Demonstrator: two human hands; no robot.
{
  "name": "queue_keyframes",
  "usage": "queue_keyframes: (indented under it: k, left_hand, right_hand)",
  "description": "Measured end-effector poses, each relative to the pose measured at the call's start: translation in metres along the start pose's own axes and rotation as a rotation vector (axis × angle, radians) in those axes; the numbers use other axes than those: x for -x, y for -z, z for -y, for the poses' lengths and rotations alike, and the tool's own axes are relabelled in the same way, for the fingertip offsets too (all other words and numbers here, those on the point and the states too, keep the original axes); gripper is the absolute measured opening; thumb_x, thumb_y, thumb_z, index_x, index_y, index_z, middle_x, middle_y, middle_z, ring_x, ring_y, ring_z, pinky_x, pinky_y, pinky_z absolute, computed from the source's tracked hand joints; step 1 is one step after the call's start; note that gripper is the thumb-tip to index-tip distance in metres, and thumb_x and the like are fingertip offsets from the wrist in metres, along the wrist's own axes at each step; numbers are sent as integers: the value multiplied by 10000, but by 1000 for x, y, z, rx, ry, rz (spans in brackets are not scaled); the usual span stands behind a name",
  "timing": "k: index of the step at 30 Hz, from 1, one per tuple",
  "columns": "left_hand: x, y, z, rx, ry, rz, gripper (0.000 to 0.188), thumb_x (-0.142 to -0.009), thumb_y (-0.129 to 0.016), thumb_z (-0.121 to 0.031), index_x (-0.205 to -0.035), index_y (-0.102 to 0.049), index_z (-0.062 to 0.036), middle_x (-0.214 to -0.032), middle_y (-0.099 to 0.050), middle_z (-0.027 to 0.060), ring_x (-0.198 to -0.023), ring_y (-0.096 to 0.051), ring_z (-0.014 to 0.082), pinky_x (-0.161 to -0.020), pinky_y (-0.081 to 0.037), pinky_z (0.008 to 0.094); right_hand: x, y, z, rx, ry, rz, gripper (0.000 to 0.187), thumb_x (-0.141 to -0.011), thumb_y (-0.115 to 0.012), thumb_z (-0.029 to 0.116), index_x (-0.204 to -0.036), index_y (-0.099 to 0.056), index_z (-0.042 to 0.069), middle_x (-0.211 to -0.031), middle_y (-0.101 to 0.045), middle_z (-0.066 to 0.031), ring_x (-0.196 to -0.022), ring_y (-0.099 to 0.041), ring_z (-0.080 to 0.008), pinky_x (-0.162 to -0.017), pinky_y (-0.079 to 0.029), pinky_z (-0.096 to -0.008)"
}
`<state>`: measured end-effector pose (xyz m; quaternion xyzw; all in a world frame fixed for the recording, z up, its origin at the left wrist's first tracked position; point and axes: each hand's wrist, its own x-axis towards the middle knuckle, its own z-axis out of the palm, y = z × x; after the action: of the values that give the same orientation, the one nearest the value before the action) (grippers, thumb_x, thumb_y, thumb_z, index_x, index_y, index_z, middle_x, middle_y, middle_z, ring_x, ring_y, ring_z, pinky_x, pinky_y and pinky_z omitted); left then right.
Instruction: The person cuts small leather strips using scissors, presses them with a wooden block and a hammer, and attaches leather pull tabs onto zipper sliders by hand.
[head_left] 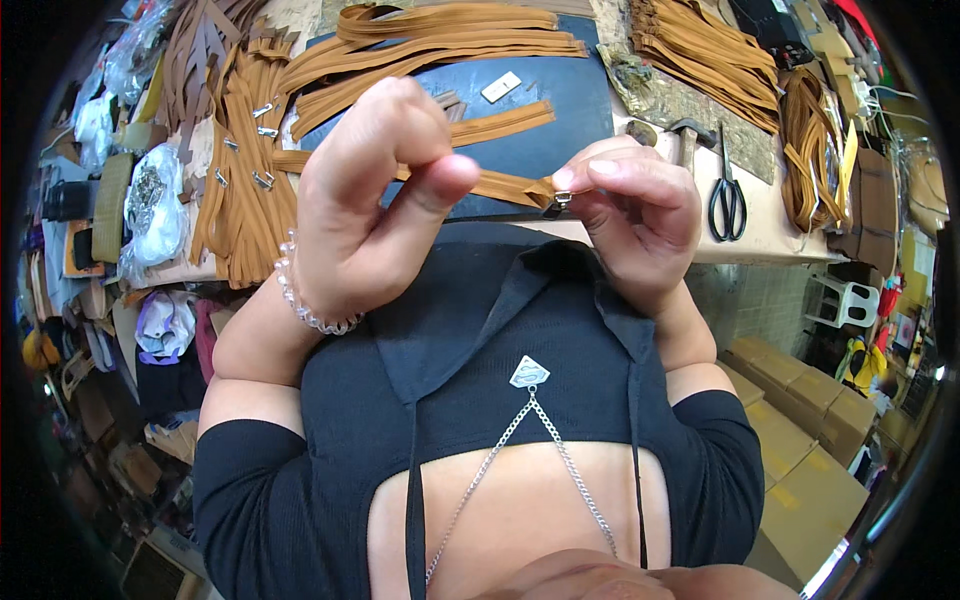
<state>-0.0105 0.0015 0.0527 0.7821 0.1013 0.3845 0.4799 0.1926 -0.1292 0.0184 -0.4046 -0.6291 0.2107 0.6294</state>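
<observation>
My right hand (640,205) pinches a small silver zipper slider (562,199) at the end of a brown zipper tape (505,188), between thumb and fingers. From there the tape runs left and shows again beyond my left hand (375,200). That hand is raised, closed, its thumb near the bent index finger; what it holds, if anything, is hidden. Another brown tape end (510,122) lies on the dark mat (575,90) behind. Several silver sliders (268,131) rest on the pile of brown tapes (240,200) at left.
Black-handled scissors (727,205) and a hammer (688,145) lie at right on the table. More brown zipper bundles (705,60) stand behind them. A plastic bag of metal parts (152,200) is at far left. Cardboard boxes (800,440) and a white stool (842,302) stand at lower right.
</observation>
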Motion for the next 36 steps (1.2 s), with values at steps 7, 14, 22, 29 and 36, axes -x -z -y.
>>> queue_keyframes:
  k: [7, 14, 22, 29, 36]
  left_hand:
    - [-4, -10, -3, -147, -23, 157, 200, -852, -784, -165, -865, -650, -19, -911, -645, 104, -878, -630, 253, -782, -488, 337]
    - [-5, -8, -1, -184, -10, 218, 132, -848, -755, -22, -970, -704, -14, -928, -682, 108, -876, -662, 234, -792, -518, 323]
    - [-6, -11, 1, -118, 0, 219, 91, -887, -727, -58, -949, -681, -11, -947, -668, 92, -897, -637, 204, -845, -497, 320]
    - [5, 8, 21, 63, 420, 51, 189, -968, -666, -87, -796, -639, -11, -1061, -635, 100, -975, -593, 161, -879, -467, 276]
    - [-5, -1, 2, -262, -136, 142, 499, -853, -786, -233, -1286, -619, -51, -1213, -671, 119, -1130, -586, 296, -1025, -432, 418]
  right_hand:
    - [1, -3, 3, 10, -59, -2, 369, -787, -734, -134, -1120, -665, 11, -1013, -718, -112, -896, -679, -226, -803, -537, -313]
    - [-9, -1, 15, 78, -145, 42, 309, -788, -766, -81, -1076, -721, 22, -977, -741, -110, -869, -711, -218, -766, -545, -302]
    - [-18, 4, 23, 201, -111, 161, 300, -779, -740, -96, -1053, -736, 26, -966, -740, -114, -886, -715, -243, -780, -560, -331]
    - [-19, 10, 27, 315, 188, 239, 316, -770, -713, -113, -1064, -711, 0, -978, -730, -120, -906, -714, -287, -805, -577, -390]
    - [-9, 5, 17, 290, 243, 149, 319, -775, -749, -66, -1064, -648, 24, -991, -736, -135, -877, -720, -288, -770, -594, -374]
